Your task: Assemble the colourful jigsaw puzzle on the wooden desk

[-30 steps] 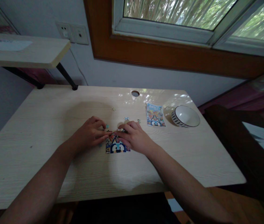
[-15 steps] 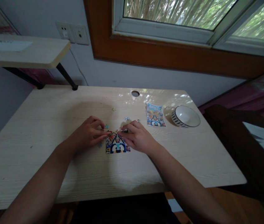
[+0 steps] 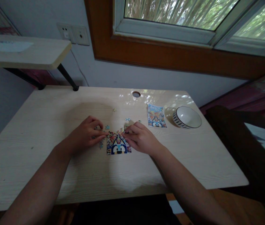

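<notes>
A partly assembled jigsaw puzzle (image 3: 119, 147) with a blue cartoon dog's face lies flat on the table, its upper edge uneven. My left hand (image 3: 89, 132) rests beside its upper left corner, fingers apart, one fingertip touching the edge. My right hand (image 3: 140, 137) is at the upper right, fingers pinched together over what looks like a small puzzle piece, mostly hidden by the fingertips. Loose pieces lie around: a teal one (image 3: 107, 127) above the left corner, a pale blue one (image 3: 127, 119) above the right hand, a yellowish one (image 3: 114, 110) farther back, and several others.
A picture sheet (image 3: 156, 115) with the same dog lies at the back right, next to a white bowl (image 3: 188, 117) with a striped outside. Behind them, the table (image 3: 193, 159) has a round cable hole (image 3: 136, 94). A raised shelf (image 3: 41, 57) stands at the back left.
Both hands have drawn slightly apart: my left fingertips moved a little left and my right fingertips a little right, showing more of the puzzle's upper edge. The puzzle stays in place.
</notes>
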